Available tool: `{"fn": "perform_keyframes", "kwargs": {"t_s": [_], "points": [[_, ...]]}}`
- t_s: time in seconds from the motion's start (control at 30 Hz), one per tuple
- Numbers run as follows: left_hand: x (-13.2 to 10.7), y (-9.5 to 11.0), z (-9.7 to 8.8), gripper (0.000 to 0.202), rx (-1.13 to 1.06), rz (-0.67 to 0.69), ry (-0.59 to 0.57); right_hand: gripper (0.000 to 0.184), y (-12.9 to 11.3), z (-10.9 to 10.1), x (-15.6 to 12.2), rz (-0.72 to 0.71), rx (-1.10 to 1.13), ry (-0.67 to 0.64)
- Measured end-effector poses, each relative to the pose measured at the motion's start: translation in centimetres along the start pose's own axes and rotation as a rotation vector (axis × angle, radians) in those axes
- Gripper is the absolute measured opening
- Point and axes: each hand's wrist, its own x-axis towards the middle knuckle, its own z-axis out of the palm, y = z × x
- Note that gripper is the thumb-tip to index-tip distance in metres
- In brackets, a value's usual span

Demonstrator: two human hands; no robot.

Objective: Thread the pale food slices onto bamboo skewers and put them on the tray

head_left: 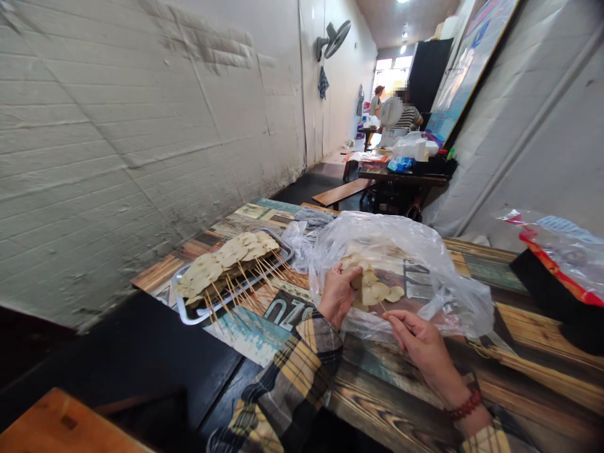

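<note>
My left hand [338, 290] is closed on several thin, pale beige round slices [376, 292], thumb on top, over the clear plastic bag [453, 296]. Between the thumb and fingers of my right hand [419, 343] is a thin wooden skewer [383, 307], whose far end meets the slices. I cannot tell for certain what food the slices are. To the left, a metal tray [189, 319] bears a pile of similar skewered slices [231, 257], their sticks [236, 292] pointing towards me and to the right.
The wood-patterned table [377, 402] runs under everything. A grey cloth [314, 218] lies behind the bag. A red-edged plastic package [561, 264] is at the right, near loose skewers [542, 371]. Farther back are a bench [346, 190], a cluttered table [406, 178] and two people.
</note>
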Motion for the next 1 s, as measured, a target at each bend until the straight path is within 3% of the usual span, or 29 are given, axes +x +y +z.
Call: {"fn": "perform_keyframes", "kwargs": {"t_s": [0.4,1.0], "points": [[-0.4,-0.6,0.1,0.046,0.066,-0.13,-0.159,0.039,-0.2,-0.1,0.1,0.014,0.088,0.048],[-0.1,-1.4,-0.2,0.046,0.147,-0.068,-0.069,0.044,-0.7,0.0,0.2,0.012,0.054,0.044]]}}
